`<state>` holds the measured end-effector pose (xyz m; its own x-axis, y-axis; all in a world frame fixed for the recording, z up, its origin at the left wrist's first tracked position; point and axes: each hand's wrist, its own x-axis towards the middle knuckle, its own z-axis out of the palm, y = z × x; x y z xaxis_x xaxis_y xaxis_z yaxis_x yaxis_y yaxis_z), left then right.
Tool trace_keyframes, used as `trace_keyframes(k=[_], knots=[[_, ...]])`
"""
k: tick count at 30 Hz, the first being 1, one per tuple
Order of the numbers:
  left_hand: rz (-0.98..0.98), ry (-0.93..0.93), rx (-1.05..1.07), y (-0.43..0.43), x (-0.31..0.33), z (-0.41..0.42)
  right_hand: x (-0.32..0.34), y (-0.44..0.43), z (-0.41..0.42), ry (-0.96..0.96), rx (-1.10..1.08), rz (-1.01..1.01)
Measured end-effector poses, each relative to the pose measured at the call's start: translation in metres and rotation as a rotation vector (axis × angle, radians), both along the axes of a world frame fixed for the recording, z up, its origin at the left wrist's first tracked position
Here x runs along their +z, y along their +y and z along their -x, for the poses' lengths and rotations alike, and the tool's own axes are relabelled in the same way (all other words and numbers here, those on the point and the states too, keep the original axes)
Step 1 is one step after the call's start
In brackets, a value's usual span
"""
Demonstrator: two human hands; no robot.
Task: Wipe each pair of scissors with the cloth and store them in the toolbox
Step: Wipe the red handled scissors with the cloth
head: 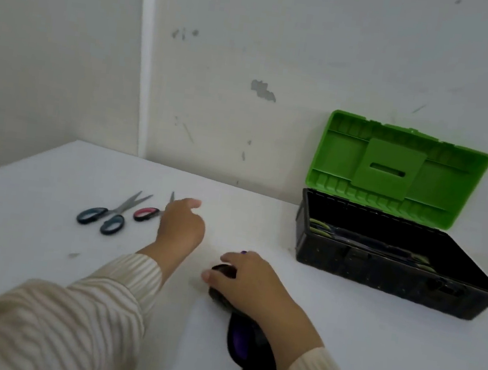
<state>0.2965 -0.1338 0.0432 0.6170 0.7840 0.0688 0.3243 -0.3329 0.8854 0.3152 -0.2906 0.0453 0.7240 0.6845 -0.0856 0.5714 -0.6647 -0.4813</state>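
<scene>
Gripping dark cloth (249,350) in right hand (257,289), low on white table (41,251), nearest camera.
Reaching left hand (181,226) over red-handled scissors (146,214), grip impossible to tell; blue-handled scissors (108,216) just left of them; farther right, by wall, black toolbox (378,283) with green lid (393,170) raised.

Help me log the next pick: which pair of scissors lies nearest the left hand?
The red-handled scissors, partly hidden behind the left hand; the blue-handled scissors lie farther left, clear of it.
</scene>
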Motion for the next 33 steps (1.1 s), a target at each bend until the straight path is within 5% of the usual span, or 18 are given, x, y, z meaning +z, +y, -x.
trace_keyframes(k=[3,8,12,16,22,28,33], knots=[[-0.241,0.282,0.024,0.040,-0.014,0.006,-0.011,0.009,0.008,-0.134,-0.039,0.082],[-0.650,0.649,-0.080,0.069,-0.020,0.005,-0.024,0.008,0.006,-0.258,-0.146,-0.133],[-0.745,0.867,-0.090,0.077,-0.018,0.000,-0.024,0.001,-0.001,-0.317,-0.166,-0.321],[-0.750,0.866,-0.109,0.074,-0.017,-0.007,-0.030,0.004,-0.005,-0.340,-0.092,-0.354],[-0.423,0.519,-0.247,0.043,0.001,0.005,-0.025,0.000,-0.006,-0.229,-0.133,-0.486],[0.453,-0.126,-0.356,-0.007,0.012,0.056,-0.010,0.003,0.006,-0.092,-0.118,-0.443],[0.581,-0.205,-0.425,-0.007,0.006,0.065,-0.005,-0.005,0.002,-0.043,-0.157,-0.505]])
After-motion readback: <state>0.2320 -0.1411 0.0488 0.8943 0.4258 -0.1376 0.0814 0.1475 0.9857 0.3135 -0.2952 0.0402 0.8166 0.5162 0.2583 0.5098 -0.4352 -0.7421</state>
